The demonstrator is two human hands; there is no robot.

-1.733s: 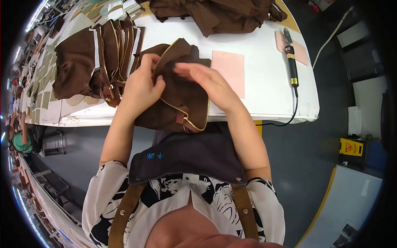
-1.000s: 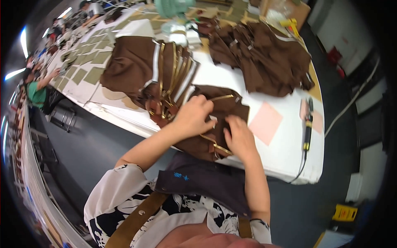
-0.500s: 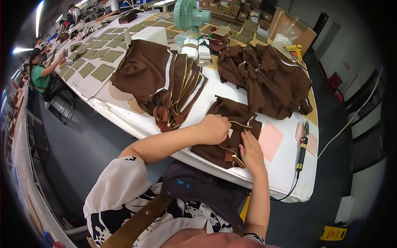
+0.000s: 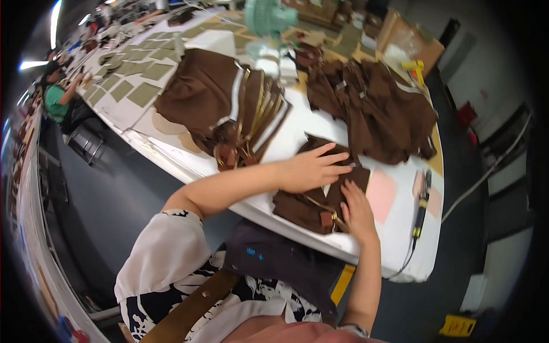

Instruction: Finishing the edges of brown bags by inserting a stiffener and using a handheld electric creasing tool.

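head view. white worktable (image 4: 297, 137) runs across the frame, its edges bent by the lens. a folded brown fabric piece (image 4: 311, 200) with gold zip trim lies at the near edge of the table, right in front of the person.

left hand (image 4: 311, 168) lies flat on the upper part of that piece, fingers stretched out and spread, pressing down, gripping nothing. right hand (image 4: 357, 208) rests on the lower right part of the same piece, fingers extended and laid flat over the fabric near the zip line; not clenched, no grasp seen. the two hands are close, not touching.

just right of the piece, a pale pink sheet (image 4: 380, 194) on the table. further right, a dark pen-shaped corded tool (image 4: 422, 208) lies along the table edge, its cable dropping off the side.

behind the hands, a stack of brown pieces with gold and white trim (image 4: 229, 108). to its right, a loose heap of brown fabric (image 4: 372, 108). a green desk fan (image 4: 269, 20) stands at the far side.

far left, another person in a green top (image 4: 57, 97) sits at the table.
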